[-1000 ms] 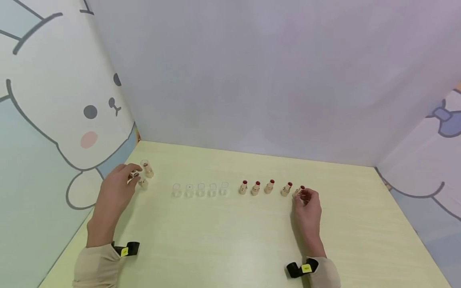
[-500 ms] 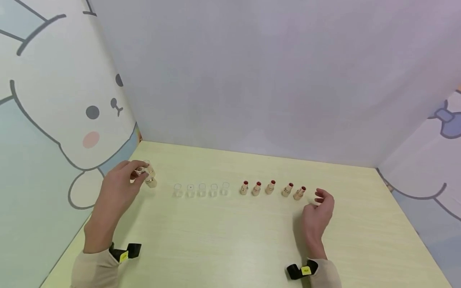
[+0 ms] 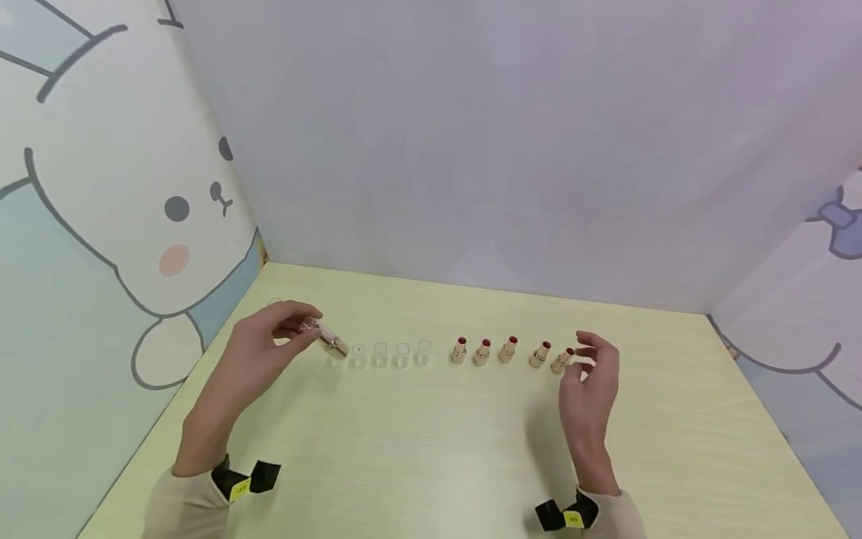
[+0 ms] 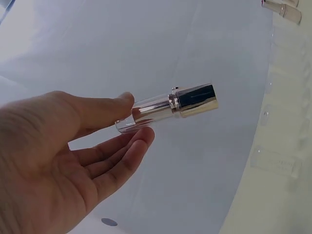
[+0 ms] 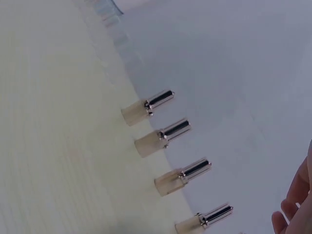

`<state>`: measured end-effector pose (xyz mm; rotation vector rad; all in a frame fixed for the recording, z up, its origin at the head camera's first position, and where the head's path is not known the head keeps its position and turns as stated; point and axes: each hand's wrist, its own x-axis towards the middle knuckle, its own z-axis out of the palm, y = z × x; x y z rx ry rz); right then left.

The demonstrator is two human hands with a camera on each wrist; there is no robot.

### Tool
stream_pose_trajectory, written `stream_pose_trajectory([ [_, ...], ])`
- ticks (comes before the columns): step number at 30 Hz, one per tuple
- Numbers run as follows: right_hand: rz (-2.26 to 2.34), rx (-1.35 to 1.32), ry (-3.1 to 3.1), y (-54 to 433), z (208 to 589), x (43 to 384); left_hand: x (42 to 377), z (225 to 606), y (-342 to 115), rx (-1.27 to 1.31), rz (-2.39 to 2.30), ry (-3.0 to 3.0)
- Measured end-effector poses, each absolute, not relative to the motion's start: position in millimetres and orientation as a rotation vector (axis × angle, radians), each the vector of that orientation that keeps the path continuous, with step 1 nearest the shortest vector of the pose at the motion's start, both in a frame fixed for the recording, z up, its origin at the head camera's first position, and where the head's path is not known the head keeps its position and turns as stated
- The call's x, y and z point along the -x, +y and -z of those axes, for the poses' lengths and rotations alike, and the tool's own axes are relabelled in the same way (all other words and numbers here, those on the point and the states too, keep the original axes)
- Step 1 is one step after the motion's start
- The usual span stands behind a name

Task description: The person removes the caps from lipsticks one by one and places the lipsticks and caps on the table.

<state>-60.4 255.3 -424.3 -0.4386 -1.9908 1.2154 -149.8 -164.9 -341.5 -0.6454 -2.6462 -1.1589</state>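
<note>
Between thumb and fingers, my left hand (image 3: pixel 266 348) pinches a gold lipstick (image 4: pixel 195 100) by its clear cap (image 4: pixel 127 124). In the head view the lipstick tilts, base down to the right, over the leftmost of several clear caps (image 3: pixel 380 355) in a row. My right hand (image 3: pixel 589 389) holds nothing, its fingers loosely bent close beside the rightmost uncapped lipstick (image 3: pixel 560 362). That one stands at the end of a row of several uncapped lipsticks (image 3: pixel 508 350) with red tips. Only fingers of the right hand (image 5: pixel 297 207) show at the right wrist view's edge.
Behind the left hand, the top of another clear cap (image 3: pixel 274 301) shows; what is under it is hidden. A pale curtain (image 3: pixel 471 150) closes off the back of the light wooden table (image 3: pixel 431 442). A cartoon-printed panel (image 3: pixel 101 224) stands along the left side.
My left hand has lifted the capped lipstick from the far left and carried it right, to the row of caps. My right hand has let go of the rightmost uncapped lipstick and hovers by it.
</note>
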Motion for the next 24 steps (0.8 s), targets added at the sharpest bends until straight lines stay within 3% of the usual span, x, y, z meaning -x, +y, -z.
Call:
stream_pose_trajectory([
  [16, -1.082, -0.674, -2.041, 222.2, 396.4, 57.4, 123.2, 335.1, -107.9, 0.866, 1.365, -2.551],
  [24, -1.193, -0.748, -2.225, 204.1, 406.7, 52.3, 109.3, 340.2, -81.8, 0.881, 1.602, -2.453],
])
